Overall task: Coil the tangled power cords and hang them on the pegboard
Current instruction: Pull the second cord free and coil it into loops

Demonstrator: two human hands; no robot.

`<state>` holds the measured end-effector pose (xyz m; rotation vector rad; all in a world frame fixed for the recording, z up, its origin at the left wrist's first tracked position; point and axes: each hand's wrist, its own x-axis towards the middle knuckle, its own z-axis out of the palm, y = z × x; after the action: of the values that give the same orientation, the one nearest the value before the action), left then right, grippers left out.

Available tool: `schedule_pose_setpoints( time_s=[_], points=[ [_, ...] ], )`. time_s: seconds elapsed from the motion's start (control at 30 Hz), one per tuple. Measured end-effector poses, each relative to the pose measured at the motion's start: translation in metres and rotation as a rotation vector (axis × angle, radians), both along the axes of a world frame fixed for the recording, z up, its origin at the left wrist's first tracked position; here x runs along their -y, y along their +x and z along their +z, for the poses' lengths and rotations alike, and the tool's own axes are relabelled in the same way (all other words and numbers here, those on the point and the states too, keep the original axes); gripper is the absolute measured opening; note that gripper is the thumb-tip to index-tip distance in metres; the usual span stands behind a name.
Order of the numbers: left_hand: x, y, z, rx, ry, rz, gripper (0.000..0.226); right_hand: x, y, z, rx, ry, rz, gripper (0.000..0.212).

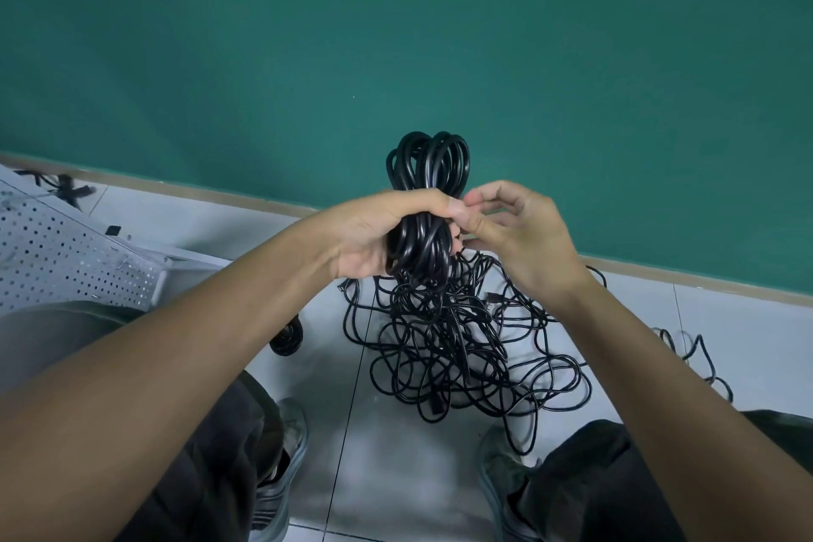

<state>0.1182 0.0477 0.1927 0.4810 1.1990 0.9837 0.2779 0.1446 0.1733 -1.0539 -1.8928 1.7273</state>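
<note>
power cords (457, 348) mostly lie tangled on the floor; my left hand (382, 233) grips one coil (429, 172), right hand (514, 233) loosely curled, pegboard (66, 260) unused.

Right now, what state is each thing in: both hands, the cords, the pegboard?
left hand: grips the coiled cord bundle
right hand: fingers curled beside the bundle; what they pinch is unclear
coiled cord bundle: looped, held upright
tangled cords: loose heap on the floor
pegboard: lying tilted at left, no coil hung
</note>
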Motion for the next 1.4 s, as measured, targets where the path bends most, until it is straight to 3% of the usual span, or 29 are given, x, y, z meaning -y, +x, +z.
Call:
schedule_pose_setpoints(
  time_s=[0.07, 0.23, 0.37, 0.47, 0.57, 0.7, 0.8, 0.87, 1.0, 1.17, 1.4],
  points=[
    [-0.002, -0.005, -0.002, 0.034, 0.012, 0.023, 0.012, -0.001, 0.0, -0.006, 0.031, -0.008, 0.061, 0.009],
    [-0.002, -0.016, -0.004, 0.1, 0.066, 0.049, 0.012, 0.003, 0.003, -0.017, 0.166, 0.025, 0.295, 0.01],
    [-0.003, -0.021, -0.003, 0.132, 0.081, 0.118, 0.01, 0.004, 0.002, -0.02, 0.112, 0.02, 0.151, 0.03],
    [-0.004, -0.021, -0.003, -0.029, 0.057, 0.136, 0.02, 0.003, 0.001, -0.011, 0.007, -0.024, -0.029, 0.014],
    [-0.003, -0.017, -0.004, -0.096, 0.046, 0.145, 0.023, -0.002, 0.002, 0.002, -0.078, -0.06, -0.135, 0.015],
    [-0.004, -0.012, -0.006, -0.152, 0.029, 0.125, 0.023, -0.005, 0.002, 0.019, -0.183, -0.07, -0.172, 0.013],
    [-0.004, -0.008, -0.008, -0.154, 0.048, 0.086, 0.05, -0.005, 0.001, 0.025, -0.243, -0.069, -0.165, 0.013],
    [-0.004, -0.005, -0.008, -0.143, 0.083, 0.065, 0.054, -0.004, 0.0, 0.027, -0.267, -0.055, -0.161, 0.014],
    [-0.003, 0.0, -0.006, -0.135, 0.136, -0.004, 0.05, -0.005, 0.0, 0.027, -0.271, -0.042, -0.19, 0.014],
    [0.001, 0.008, -0.006, -0.216, 0.163, -0.029, 0.022, -0.004, -0.002, 0.025, -0.196, 0.017, -0.261, 0.006],
    [0.001, 0.014, -0.011, -0.233, 0.15, 0.102, 0.011, -0.004, -0.005, 0.019, -0.105, 0.154, -0.284, 0.015]
  ],
)
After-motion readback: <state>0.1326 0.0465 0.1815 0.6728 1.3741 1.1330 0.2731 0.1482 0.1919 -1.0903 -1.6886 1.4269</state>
